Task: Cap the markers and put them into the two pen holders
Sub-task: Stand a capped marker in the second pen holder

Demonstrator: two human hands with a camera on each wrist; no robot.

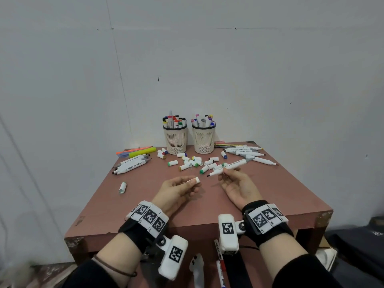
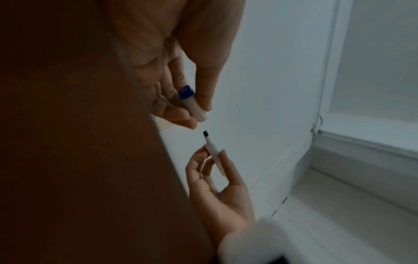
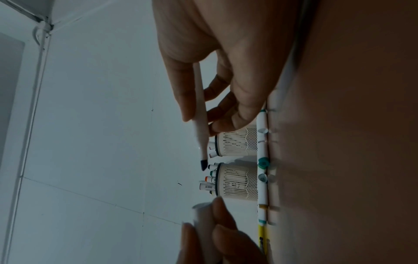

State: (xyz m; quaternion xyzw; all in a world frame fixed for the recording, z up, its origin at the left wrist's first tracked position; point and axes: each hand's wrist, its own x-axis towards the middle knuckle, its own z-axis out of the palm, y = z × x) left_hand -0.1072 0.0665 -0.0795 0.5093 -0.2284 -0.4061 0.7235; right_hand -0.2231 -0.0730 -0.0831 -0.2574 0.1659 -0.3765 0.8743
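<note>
Indoors, against a pale wall [image 1: 207,59], a reddish-brown table [image 1: 280,196] carries two cream pen holders [image 1: 175,140] standing side by side at its far edge, each already stuffed with capped markers. Uncapped markers lie in a heap on the left [image 1: 131,164] and another on the right [image 1: 247,152], with loose caps [image 1: 194,162] scattered between them in front of the holders; one cap [image 1: 122,187] lies alone nearer the left edge. Above the near half of the table, the person's right hand [image 1: 239,187] pinches a white marker [image 1: 228,167] near its middle, dark tip pointing left and its grey end angled up to the right. Just opposite, the left hand [image 1: 176,191] grips a white cap [image 1: 194,181] with a blue end between thumb and fingers, its open mouth facing the marker's tip, a small gap between them.
</note>
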